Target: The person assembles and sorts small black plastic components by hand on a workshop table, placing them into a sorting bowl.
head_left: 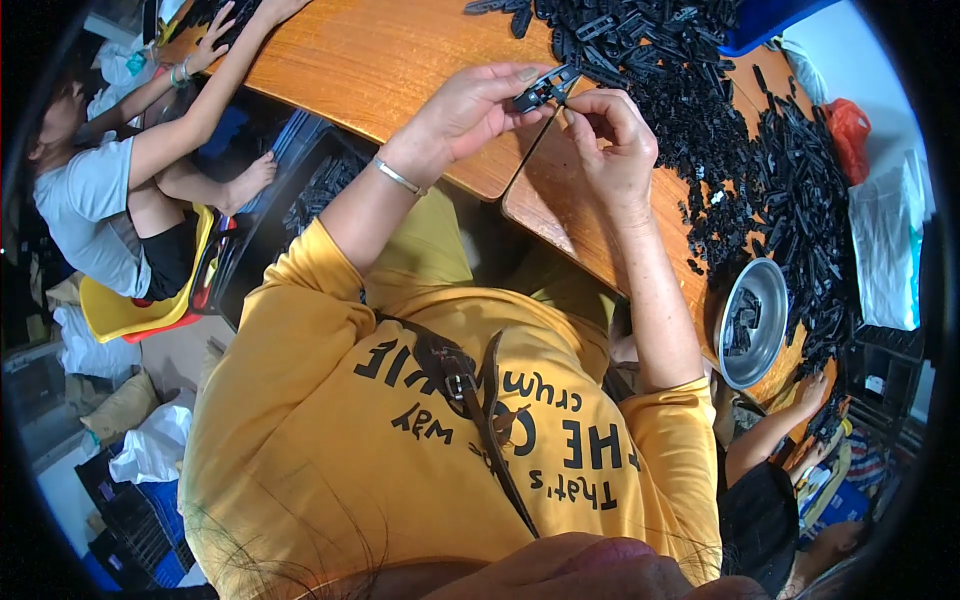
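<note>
Over the near edge of the wooden table, my left hand (470,108) grips a small black plastic part (540,92) between thumb and fingers. My right hand (612,135) is closed in a pinch at the right end of that same part. Whether a second tiny piece sits in the right fingertips is too small to tell. Just beyond both hands lies a big heap of loose black plastic parts (660,100), long strips mixed with small pieces.
A steel bowl (752,322) with some black parts stands at the table's right. Beyond the heap are a blue bin (770,22) and a red plastic bag (848,140). Co-workers sit at left (95,200) and lower right (765,500). A dark crate (290,215) of parts stands left of me.
</note>
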Tool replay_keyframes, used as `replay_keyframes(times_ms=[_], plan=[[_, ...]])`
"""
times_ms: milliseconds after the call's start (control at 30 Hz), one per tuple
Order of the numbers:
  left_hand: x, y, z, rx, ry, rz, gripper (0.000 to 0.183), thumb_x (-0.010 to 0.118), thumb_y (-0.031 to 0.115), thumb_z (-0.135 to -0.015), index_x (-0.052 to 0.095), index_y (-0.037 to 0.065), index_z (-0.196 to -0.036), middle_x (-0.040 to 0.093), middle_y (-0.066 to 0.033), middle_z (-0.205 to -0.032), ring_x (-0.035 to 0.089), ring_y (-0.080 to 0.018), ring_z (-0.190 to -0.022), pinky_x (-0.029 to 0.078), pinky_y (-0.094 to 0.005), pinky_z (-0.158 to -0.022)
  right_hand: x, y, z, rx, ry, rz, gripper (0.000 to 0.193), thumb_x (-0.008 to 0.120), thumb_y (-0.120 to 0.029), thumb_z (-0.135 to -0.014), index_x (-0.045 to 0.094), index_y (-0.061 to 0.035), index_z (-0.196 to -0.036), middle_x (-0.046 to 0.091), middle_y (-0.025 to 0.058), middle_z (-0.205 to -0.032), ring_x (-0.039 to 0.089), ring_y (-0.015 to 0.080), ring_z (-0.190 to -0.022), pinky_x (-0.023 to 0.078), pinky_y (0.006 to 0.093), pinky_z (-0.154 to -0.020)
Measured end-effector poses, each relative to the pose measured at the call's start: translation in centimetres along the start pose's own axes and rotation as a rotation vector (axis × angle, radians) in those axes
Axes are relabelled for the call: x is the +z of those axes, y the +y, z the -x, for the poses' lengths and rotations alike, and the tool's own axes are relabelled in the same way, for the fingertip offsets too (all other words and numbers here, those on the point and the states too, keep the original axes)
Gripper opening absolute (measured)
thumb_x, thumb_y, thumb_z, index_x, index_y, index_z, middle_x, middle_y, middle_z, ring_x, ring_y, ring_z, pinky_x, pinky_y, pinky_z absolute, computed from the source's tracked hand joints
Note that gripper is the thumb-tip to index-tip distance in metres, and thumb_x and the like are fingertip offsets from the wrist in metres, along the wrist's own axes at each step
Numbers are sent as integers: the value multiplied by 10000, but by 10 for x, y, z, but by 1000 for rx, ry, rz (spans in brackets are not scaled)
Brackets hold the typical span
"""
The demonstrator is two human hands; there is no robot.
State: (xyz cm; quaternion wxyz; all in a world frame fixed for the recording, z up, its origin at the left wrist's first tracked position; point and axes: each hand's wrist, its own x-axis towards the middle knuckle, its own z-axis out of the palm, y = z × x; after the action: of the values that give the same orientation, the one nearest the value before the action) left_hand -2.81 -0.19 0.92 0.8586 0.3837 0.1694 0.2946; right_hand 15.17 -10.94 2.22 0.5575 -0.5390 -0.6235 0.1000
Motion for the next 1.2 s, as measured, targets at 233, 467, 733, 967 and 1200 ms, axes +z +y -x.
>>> replay_keyframes(times_ms=[233,467,733,967,1200], plan=[[-9,-2,-1,-15,-55,-11,423,573,163,-1071,523,-32,-1443,681,-135,-1268,714,-201,-1090,616,-288,-934,1,0,4,-3,-4,4,119,754,48,-869,703,-13,-958,691,100,-934,716,171,-783,585,268,-673],[-7,-9,-6,20,-139,14,414,601,124,-1051,518,-23,-1429,660,-125,-1282,666,-207,-1181,562,-333,-1051,12,2,6,157,159,-154,85,753,40,-892,699,1,-944,675,47,-913,672,79,-750,553,224,-652],[-4,-24,-5,35,-120,19,431,645,61,-1012,546,16,-1428,643,-65,-1320,628,-168,-1218,503,-341,-1095,25,-1,7,234,220,-163,91,767,20,-881,701,13,-943,680,37,-880,661,73,-721,545,223,-638],[-5,-29,-1,9,-29,-68,449,666,35,-993,567,55,-1431,665,-33,-1279,638,-134,-1187,522,-305,-1038,22,-1,15,282,138,-64,97,765,-2,-868,701,15,-938,693,65,-878,682,105,-716,563,256,-647],[0,-33,1,28,-54,-21,444,667,33,-993,559,42,-1423,670,-46,-1269,644,-141,-1179,528,-302,-1034,18,-6,15,176,142,19,104,766,4,-855,696,15,-931,672,93,-862,696,147,-705,570,276,-637]])
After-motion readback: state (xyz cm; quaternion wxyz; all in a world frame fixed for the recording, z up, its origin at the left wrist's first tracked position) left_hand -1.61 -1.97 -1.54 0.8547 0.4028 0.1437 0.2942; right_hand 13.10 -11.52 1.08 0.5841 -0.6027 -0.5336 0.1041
